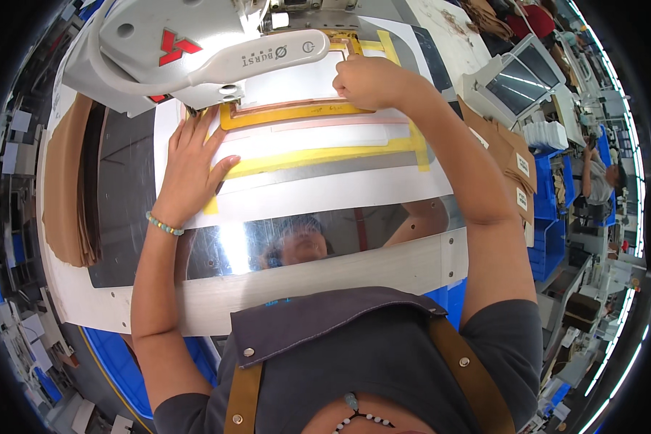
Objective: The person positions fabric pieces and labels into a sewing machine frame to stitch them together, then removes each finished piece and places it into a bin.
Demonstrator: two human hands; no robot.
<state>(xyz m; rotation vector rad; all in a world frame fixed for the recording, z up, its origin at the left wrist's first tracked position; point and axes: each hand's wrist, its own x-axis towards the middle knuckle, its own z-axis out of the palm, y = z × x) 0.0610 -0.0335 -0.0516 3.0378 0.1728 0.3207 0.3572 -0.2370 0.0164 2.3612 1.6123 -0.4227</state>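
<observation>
My left hand (192, 166) lies flat with fingers spread on a clear plastic template (318, 145) edged with yellow tape, pressing its left side down. My right hand (372, 81) is curled at the template's far edge, fingertips pinching or pressing near a thin tan strip (304, 107) framed in the template. Whether it grips anything is hidden by the fingers. The template lies on a shiny metal table (383, 217) under the white head of a sewing machine (188, 50).
A stack of tan leather pieces (69, 188) lies at the left of the table. More tan pieces with labels (510, 163) sit at the right, beside a machine control screen (521, 79). Blue bins (546, 239) stand at the right; another person (600, 177) sits beyond.
</observation>
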